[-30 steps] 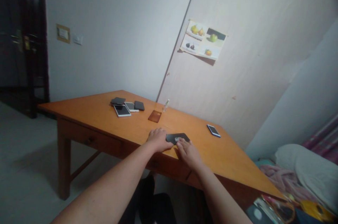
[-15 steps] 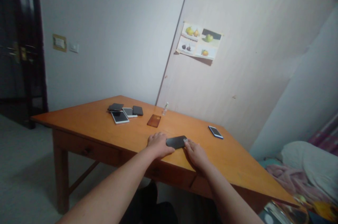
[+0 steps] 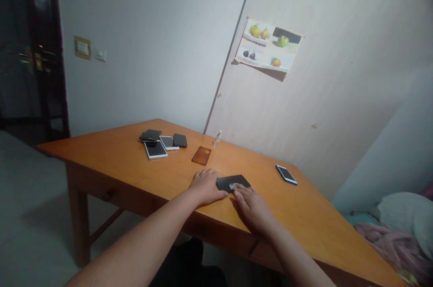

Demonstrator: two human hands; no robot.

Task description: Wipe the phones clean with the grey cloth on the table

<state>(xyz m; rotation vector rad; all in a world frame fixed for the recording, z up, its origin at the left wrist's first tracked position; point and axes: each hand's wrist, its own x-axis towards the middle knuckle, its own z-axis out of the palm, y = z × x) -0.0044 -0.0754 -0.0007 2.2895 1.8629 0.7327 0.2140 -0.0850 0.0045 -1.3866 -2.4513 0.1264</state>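
A black phone [image 3: 226,182] lies near the front edge of the wooden table [image 3: 189,178]. My left hand [image 3: 207,186] grips its left end, thumb along the near side and fingers round the far side. Pinched under the fingertips of my right hand [image 3: 253,205] is a small whitish wad [image 3: 232,186], pressed on the phone's dark face; whether it is tissue or cotton I cannot make out. Beyond the phone lies a brown phone case [image 3: 202,155], with a small clear bottle [image 3: 217,138] upright behind it.
At the back left are a white-framed phone [image 3: 155,149], another white phone [image 3: 169,142], a black case-like item [image 3: 180,140] and a dark flat item [image 3: 151,135]. A blue-edged phone [image 3: 286,174] rests on the right. A wall borders the table's far side; bedding [image 3: 392,233] lies at right.
My right hand has slid from the phone's right end toward its middle, and the whitish wad now shows more clearly. My left hand keeps its hold. The view has shifted slightly.
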